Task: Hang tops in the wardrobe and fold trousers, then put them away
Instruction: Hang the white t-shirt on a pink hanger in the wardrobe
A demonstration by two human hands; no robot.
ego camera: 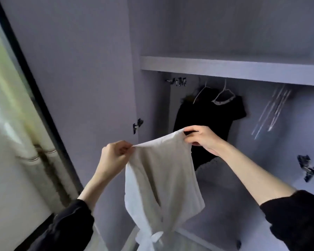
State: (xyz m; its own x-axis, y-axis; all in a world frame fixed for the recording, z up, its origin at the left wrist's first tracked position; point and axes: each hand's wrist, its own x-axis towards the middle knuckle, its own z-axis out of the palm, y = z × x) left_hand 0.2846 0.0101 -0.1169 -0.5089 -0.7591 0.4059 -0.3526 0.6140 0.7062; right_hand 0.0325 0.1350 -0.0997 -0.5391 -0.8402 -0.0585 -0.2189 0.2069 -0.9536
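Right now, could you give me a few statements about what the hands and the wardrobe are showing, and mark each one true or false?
1. Both the left hand and the right hand pinch the top edge of the white garment. True.
2. The white garment is already on a hanger. False: it hangs only from the hands.
3. A black top hangs inside the wardrobe on a white hanger. True.
4. The shelf sits below the hanging rail. False: it sits above the hanging clothes.
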